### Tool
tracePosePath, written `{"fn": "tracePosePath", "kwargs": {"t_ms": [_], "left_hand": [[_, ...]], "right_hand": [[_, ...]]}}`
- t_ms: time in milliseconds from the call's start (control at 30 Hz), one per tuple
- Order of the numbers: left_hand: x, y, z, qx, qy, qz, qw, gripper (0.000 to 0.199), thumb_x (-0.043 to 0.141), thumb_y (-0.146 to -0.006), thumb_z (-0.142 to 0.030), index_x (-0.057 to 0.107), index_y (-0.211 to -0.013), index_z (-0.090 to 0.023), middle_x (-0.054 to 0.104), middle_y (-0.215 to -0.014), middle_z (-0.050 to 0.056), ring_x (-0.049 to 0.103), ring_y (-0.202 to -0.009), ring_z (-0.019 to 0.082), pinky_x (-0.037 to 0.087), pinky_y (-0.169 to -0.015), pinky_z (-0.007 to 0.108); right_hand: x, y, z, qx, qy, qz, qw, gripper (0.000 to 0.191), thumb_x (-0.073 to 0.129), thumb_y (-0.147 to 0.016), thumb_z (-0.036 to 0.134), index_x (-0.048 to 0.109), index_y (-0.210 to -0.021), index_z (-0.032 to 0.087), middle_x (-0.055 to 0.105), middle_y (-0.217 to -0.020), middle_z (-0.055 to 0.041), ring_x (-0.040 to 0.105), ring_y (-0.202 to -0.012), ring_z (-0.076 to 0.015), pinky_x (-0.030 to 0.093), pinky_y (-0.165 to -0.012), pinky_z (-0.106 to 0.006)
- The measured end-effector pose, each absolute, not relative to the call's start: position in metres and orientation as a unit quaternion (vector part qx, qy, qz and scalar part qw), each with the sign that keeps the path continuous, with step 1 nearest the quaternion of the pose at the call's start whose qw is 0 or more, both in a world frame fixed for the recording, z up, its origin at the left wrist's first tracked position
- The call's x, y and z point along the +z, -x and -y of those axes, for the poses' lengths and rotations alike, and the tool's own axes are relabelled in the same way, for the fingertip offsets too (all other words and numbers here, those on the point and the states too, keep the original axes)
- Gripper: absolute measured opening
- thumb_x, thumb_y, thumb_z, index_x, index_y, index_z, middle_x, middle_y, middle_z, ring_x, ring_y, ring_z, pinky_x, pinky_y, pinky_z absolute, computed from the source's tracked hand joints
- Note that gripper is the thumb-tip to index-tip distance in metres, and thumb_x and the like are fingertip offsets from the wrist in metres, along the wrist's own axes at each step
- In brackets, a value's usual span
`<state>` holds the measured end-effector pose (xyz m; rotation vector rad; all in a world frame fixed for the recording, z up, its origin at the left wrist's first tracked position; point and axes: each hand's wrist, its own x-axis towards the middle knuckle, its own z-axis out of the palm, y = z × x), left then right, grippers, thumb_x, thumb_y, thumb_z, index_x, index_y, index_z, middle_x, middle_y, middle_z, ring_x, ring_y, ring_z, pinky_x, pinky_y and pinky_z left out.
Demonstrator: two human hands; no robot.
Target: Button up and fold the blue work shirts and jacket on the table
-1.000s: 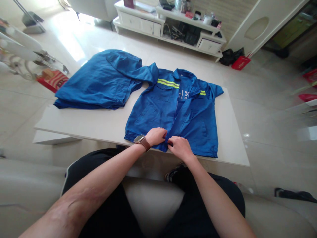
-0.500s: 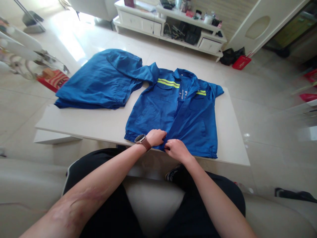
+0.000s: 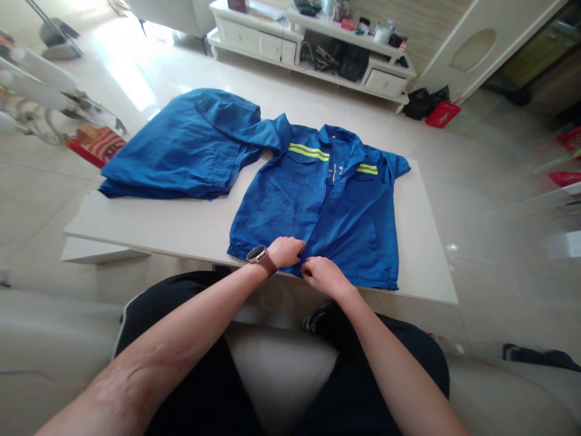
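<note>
A blue work jacket (image 3: 290,194) with yellow reflective stripes lies face up on the white table (image 3: 181,227), its collar pointing away from me and its front hanging partly open. At the bottom hem, where the two front edges meet, my left hand (image 3: 285,251) pinches the cloth; a watch with a brown strap is on that wrist. Close beside it, my right hand (image 3: 324,274) is closed on the other front edge. My fingers hide the lower end of the zip. Blue trousers (image 3: 181,145) lie folded to the left, touching the jacket's sleeve.
Beyond the table a white TV cabinet (image 3: 254,39) carries several small items. A red bag (image 3: 443,113) and a black bag (image 3: 420,104) are on the floor near it. At the left stands a red striped bag (image 3: 93,145). The table's near edge runs just above my knees.
The right hand has shifted very slightly downward at the hem. Otherwise the jacket, the trousers and my left hand look the same.
</note>
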<state>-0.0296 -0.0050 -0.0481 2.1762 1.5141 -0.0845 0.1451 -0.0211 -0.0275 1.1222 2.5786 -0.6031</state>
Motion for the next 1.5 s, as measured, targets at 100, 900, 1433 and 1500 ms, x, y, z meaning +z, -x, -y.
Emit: {"fn": "tracePosePath", "kwargs": {"t_ms": [100, 900, 1433, 1500], "left_hand": [[-0.048, 0.03, 0.005, -0.029, -0.796, -0.553, 0.244, 0.019, 0.063, -0.086, -0.022, 0.072, -0.103, -0.022, 0.078, -0.103, 0.01, 0.074, -0.098, 0.028, 0.053, -0.08, 0.034], [-0.046, 0.03, 0.004, -0.038, -0.8, -0.544, 0.25, 0.02, 0.063, -0.086, -0.025, 0.073, -0.102, -0.022, 0.078, -0.103, 0.012, 0.075, -0.097, 0.029, 0.055, -0.081, 0.035], [-0.036, 0.024, 0.01, -0.104, -0.787, -0.536, 0.288, 0.018, 0.081, -0.078, -0.032, 0.079, -0.09, -0.019, 0.08, -0.099, 0.013, 0.076, -0.096, 0.029, 0.057, -0.08, 0.033], [-0.036, 0.024, 0.009, -0.106, -0.786, -0.536, 0.289, 0.02, 0.082, -0.078, -0.034, 0.08, -0.091, -0.019, 0.079, -0.1, 0.013, 0.076, -0.097, 0.029, 0.057, -0.081, 0.032]], "right_hand": [[-0.029, -0.145, 0.022, -0.213, -0.401, -0.881, 0.131, 0.024, 0.056, -0.095, 0.02, 0.079, -0.1, 0.026, 0.078, -0.108, -0.0045, 0.072, -0.1, -0.0197, 0.048, -0.083, -0.025], [-0.038, -0.141, 0.023, -0.192, -0.483, -0.843, 0.137, 0.012, 0.068, -0.095, 0.036, 0.074, -0.099, 0.027, 0.078, -0.102, -0.0046, 0.073, -0.098, -0.0221, 0.047, -0.078, -0.028], [-0.037, -0.145, 0.015, -0.185, -0.516, -0.823, 0.146, 0.018, 0.069, -0.093, 0.043, 0.074, -0.094, 0.027, 0.078, -0.099, -0.0046, 0.072, -0.095, -0.0225, 0.046, -0.075, -0.028], [-0.036, -0.146, 0.014, -0.184, -0.522, -0.821, 0.142, 0.016, 0.069, -0.093, 0.042, 0.075, -0.094, 0.026, 0.078, -0.099, -0.0043, 0.072, -0.095, -0.0219, 0.045, -0.074, -0.027]]}}
